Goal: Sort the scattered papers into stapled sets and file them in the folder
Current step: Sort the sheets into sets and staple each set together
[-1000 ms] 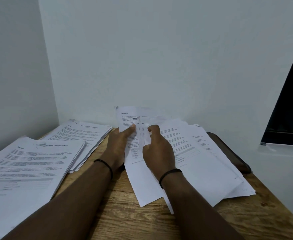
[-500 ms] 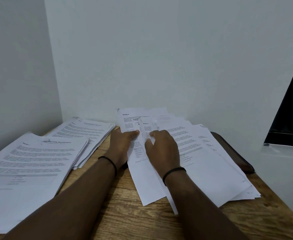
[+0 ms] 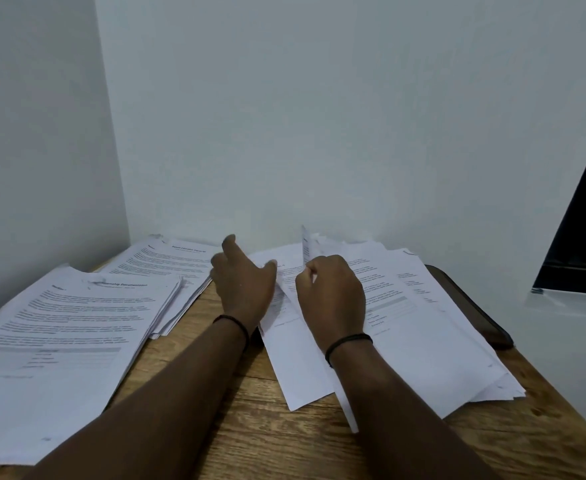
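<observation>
Dark folder at right table edge, mostly buried under fanned right pile. Long axis of sheets away from viewer, tilted left. Right hand pinching upright sheet; left hand fingers spread, relaxed, over papers. Two stacks at left. Wooden table, white wall corner.

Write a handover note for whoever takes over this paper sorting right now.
Left hand: open, fingers spread above the table, holding nothing.
Right hand: pinches a sheet lifted on edge from the right pile.
Two more piles sit left: near pile, far pile. A dark folder lies under the right pile.
Done: some sorting into piles. Left: stapling and filing; no stapler in view.
</observation>
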